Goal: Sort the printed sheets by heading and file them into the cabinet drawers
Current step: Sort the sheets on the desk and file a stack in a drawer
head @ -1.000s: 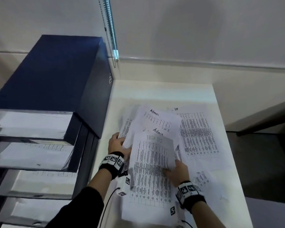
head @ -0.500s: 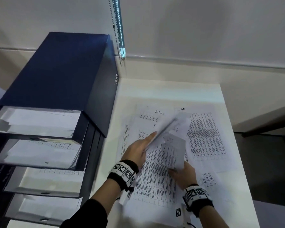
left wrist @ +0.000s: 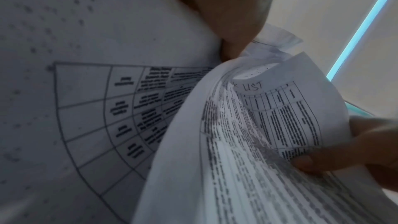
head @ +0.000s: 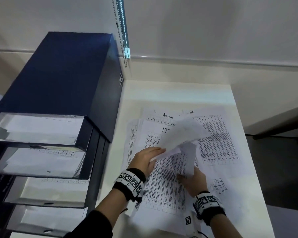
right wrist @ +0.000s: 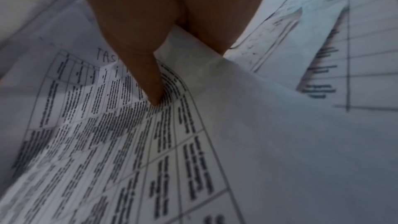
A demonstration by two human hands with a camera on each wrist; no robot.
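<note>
Navy cabinet (head: 58, 79); white, black-gridded sheets (head: 217, 143)

Two hands (head: 147, 159); four open drawers (head: 40, 128); one cabinet (head: 58, 73).

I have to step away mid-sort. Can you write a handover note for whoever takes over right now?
Left hand: holds the lifted sheets, curled over the pile.
Right hand: pinches a TASK LIST sheet.
Table: Admin, IT and HR sheets lie loose and overlapping.
Done: the open cabinet drawers already hold paper.
Left: sort and file the pile.
</note>
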